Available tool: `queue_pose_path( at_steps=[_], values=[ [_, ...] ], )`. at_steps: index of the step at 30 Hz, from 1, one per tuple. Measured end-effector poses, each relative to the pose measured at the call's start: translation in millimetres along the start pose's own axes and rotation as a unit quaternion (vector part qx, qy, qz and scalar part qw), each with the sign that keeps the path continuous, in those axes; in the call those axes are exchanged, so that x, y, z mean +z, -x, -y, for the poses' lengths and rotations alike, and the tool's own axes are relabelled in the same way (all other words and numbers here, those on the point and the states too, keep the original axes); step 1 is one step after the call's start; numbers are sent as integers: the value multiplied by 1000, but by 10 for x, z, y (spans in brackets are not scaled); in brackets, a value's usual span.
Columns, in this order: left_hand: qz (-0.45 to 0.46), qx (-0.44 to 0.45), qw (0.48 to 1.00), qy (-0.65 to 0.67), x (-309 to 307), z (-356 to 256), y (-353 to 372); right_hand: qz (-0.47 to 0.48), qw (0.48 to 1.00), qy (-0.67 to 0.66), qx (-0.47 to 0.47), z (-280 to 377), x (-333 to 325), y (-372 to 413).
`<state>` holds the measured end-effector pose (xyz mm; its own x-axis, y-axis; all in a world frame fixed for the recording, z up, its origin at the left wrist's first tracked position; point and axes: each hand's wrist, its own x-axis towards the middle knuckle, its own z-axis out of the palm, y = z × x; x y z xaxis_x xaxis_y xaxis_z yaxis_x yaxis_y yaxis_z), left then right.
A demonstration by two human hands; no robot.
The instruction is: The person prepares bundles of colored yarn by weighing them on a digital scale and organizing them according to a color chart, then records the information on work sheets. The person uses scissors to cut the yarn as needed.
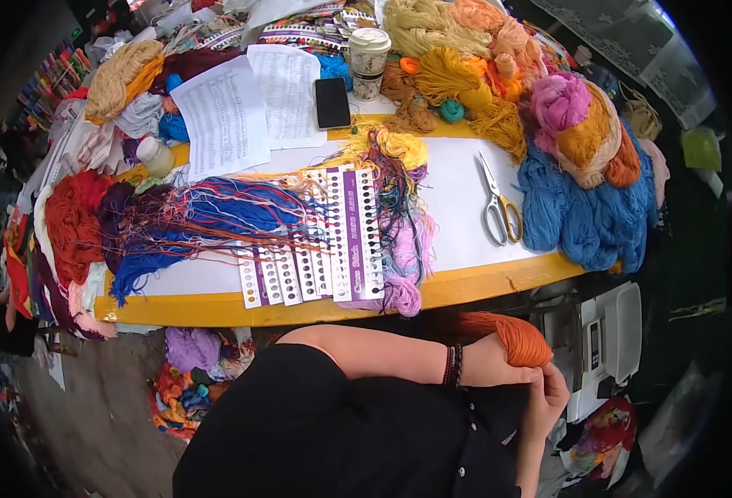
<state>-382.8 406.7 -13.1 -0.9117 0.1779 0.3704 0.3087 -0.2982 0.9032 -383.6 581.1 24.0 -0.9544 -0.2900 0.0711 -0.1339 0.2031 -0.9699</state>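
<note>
Skein: rust-orange yarn (522,343), at the front of the body, just beyond the near edge of the worktable (465,288) and below it in view.
Long axis: runs from a thin tail beside the table edge, down and rightward in view, to a full rounded end; roughly in line with the left forearm.
Left hand (486,363): nearer of the two; the rust-orange yarn lies along and over its far side, covering the fingers. Grip beneath the yarn cannot be told.
Right hand (553,400): raised from below, fingers bent inward, just under the rounded end and meeting the left hand. Whether strands are pinched between the fingers cannot be told.
Relation of note: yarn lies up and to the left of the right hand; its rounded end faces that hand, its tail points away.
Wristwear: dark beaded bracelets (454,365) on the left wrist, apart from the rounded end.
Scissors (499,202): on the worktable, blades pointing away from the body, well apart from both hands.
Blue hanks (586,203): heaped at the right end, beyond the scissors.
Cross Stitch cards (352,241): left of the scissors, threads attached.
</note>
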Motion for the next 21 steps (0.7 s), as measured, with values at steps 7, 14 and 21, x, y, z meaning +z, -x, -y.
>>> queue_pose_path(
  at_steps=[7,14,21],
  values=[
    [-24,-6,1000,-16,-52,-21,19,1,993,107,-45,10,53,-8],
    [-25,-39,999,3,-85,-35,27,-3,998,57,-7,47,70,8],
    [8,8,1000,19,-78,15,4,12,998,64,-7,11,67,-10]
  ],
)
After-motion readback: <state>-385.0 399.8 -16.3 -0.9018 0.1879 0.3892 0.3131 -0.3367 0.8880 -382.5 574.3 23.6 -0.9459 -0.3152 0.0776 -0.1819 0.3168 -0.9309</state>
